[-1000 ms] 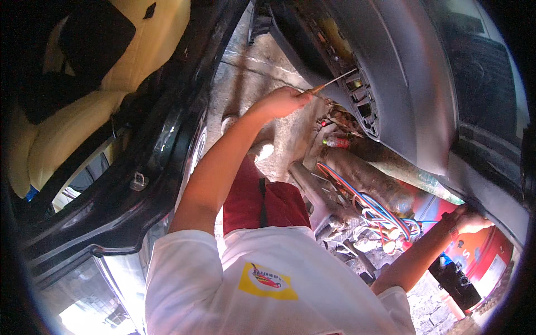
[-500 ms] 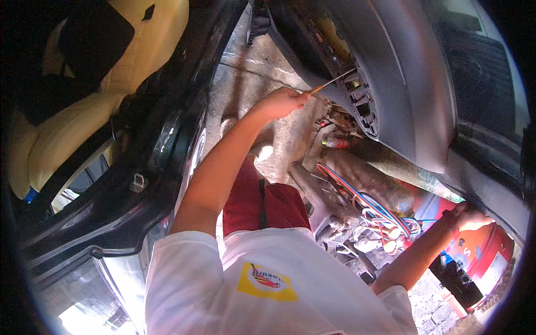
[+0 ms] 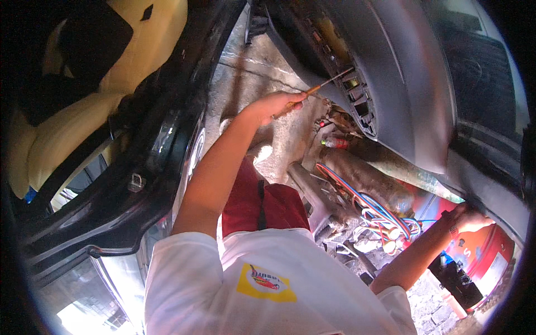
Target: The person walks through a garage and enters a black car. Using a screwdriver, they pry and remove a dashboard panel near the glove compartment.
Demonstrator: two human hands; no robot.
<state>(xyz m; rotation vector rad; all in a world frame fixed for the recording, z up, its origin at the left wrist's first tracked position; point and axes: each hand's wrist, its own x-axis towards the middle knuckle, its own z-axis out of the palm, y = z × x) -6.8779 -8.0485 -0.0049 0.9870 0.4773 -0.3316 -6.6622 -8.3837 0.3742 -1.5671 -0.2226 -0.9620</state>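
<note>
I see a rough grey concrete floor (image 3: 254,72) under the car, with a red gas cylinder (image 3: 491,257) on it.

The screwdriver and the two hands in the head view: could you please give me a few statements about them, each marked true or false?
1. The left hand holds a screwdriver with an orange handle. True.
2. The screwdriver's tip points at the yellow seat. False: it points into the grey dashboard panel.
3. The right hand grips the dashboard's edge. True.
4. The coloured wires are wound around the left wrist. False: they hang beneath the dashboard, apart from that arm.
</note>
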